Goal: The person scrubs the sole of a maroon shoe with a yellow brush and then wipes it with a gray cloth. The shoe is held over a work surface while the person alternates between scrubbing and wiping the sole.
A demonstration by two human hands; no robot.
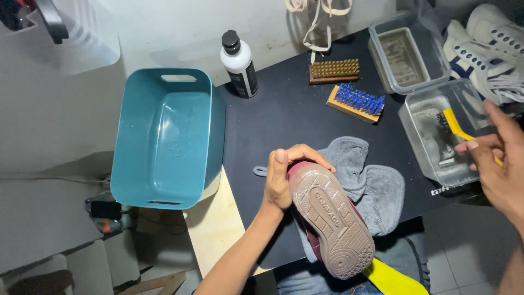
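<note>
A left hand [279, 183] grips a maroon shoe [327, 218] sole-up over a grey towel [376, 188] while the right hand [499, 158] pinches a yellow-handled brush [456, 127] in a clear soapy tub [436, 136], apparently loading it before scrubbing the sole.

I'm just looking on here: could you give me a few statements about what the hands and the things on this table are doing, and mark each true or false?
1. The left hand holds a shoe with its sole turned up. True.
2. The right hand holds a blue-bristled brush. False: it holds a yellow-handled brush over a clear tub; the blue brush lies on the mat.
3. A grey cloth lies under the shoe. True.
4. The teal basin is full of shoes. False: it holds only some drops of water.
5. The bottle lies on its side. False: it stands upright, cap on.
</note>
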